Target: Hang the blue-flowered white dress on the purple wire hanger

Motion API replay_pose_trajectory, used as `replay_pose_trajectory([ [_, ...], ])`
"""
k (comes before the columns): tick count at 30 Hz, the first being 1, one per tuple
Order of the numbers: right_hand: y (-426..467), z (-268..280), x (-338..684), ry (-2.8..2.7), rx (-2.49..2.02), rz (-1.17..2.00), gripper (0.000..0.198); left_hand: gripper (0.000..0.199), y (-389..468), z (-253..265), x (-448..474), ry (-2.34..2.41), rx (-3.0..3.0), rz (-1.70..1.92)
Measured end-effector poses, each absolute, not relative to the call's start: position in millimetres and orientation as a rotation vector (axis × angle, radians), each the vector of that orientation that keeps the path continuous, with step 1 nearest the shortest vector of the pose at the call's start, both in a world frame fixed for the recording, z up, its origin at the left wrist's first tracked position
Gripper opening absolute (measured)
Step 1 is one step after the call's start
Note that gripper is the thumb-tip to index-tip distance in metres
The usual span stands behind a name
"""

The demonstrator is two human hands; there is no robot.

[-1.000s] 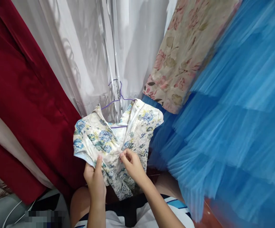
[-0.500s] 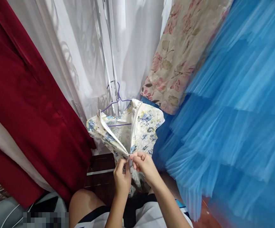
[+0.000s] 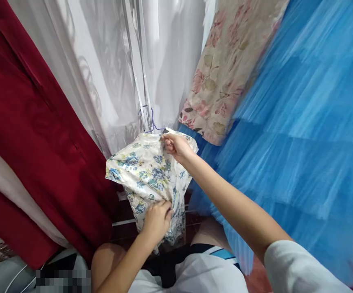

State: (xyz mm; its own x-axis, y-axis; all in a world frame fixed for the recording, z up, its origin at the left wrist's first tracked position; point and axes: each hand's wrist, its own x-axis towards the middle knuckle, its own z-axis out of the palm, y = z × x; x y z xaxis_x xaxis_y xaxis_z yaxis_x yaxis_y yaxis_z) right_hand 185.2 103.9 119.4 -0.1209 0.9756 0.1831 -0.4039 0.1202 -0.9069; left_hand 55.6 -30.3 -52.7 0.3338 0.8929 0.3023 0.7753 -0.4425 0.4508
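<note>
- The right hand (image 3: 178,147) had thumb and forefinger pressed together, pinching the floral garment (image 3: 142,162) at the upper edge of its neckline; whether a zip pull lay between the fingertips could not be told.
- The remaining fingers of that hand were curled toward the palm.
- The left hand (image 3: 157,219) had its fingers bent inward around a fold low on the garment's front, thumb close against them; exactly how much cloth was caught there was hidden by the fingers.
- The right forearm (image 3: 237,199) slanted up and leftward from a white sleeve (image 3: 301,264), reaching well beyond the left hand, its wrist over the garment's right shoulder.
- The left forearm (image 3: 127,262) rose from the lower edge of the view, angled to the right, back of the hand uppermost.
- The garment hung on a purple hanger (image 3: 154,124) in front of the person, its hook by white bars (image 3: 137,65), with creases running between the two hands.
- Red fabric (image 3: 54,154) hung to the left, white drapery (image 3: 173,57) behind, a pink-flowered cloth (image 3: 215,89) and blue tulle (image 3: 298,146) to the right.
</note>
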Motion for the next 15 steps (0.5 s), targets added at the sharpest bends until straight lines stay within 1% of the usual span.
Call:
replay_pose_trajectory([
  [2, 95.8, 107.9, 181.3, -1.208, -0.756, 1.142, 0.016, 0.021, -16.1, -26.3, 43.3, 1.468, 2.308, 1.051],
  [3, 90.9, 101.6, 179.4, -1.253, -0.755, 1.035, 0.017, 0.027, -6.2, -9.0, 36.9, 1.458, 2.268, 1.201],
  [5, 81.4, 91.1, 175.7, -1.295, -0.720, 0.914, 0.020, 0.040, 17.3, 29.6, 25.6, 1.475, 2.220, 1.486],
  [6, 77.6, 87.4, 173.9, -1.302, -0.703, 0.897, 0.021, 0.042, 29.6, 48.5, 21.5, 1.460, 2.259, 1.568],
  [7, 74.9, 84.5, 172.2, -1.305, -0.690, 0.896, 0.022, 0.040, 41.4, 65.4, 18.7, 1.411, 2.316, 1.589],
  [10, 73.8, 77.8, 168.0, -1.315, -0.695, 0.882, 0.025, 0.022, 67.1, 97.4, 17.6, 1.275, 2.542, 1.567],
  [12, 78.1, 71.6, 164.4, -1.307, -0.716, 0.824, 0.026, 0.016, 74.2, 101.6, 21.2, 1.291, 2.623, 1.588],
  [15, 88.4, 57.8, 155.7, -1.283, -0.716, 0.767, 0.026, 0.015, 75.3, 92.9, 28.4, 1.383, 2.527, 1.733],
])
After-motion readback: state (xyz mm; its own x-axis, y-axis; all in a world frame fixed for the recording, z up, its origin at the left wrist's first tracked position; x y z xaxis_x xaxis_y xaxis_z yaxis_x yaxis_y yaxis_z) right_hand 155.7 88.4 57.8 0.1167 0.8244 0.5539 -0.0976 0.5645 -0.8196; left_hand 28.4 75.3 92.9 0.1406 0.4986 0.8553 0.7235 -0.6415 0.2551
